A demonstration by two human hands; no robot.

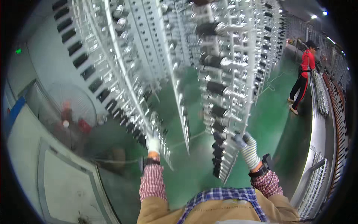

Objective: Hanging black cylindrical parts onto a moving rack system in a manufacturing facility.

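Tall racks hang in front of me, carrying rows of shiny metal parts and black pieces, partly smeared by motion. My left hand (pixel 153 143), in a pale glove, is closed on the lower part of the left hanging rack (pixel 128 80). On the right, my right hand (pixel 247 148) wears a striped glove with grey fingertips and grips the lower edge of the right hanging rack (pixel 249 86). A narrower rack (pixel 175 80) hangs between the two, apart from both hands. The fingers of my left hand are partly hidden and blurred.
A large round fan (pixel 61 106) stands at left, beyond a pale cabinet or door (pixel 67 179). At far right, a person in red and black (pixel 307 71) stands by a long metal bench (pixel 315 123) with more racks (pixel 313 186). A cable (pixel 119 161) crosses the green floor (pixel 186 170).
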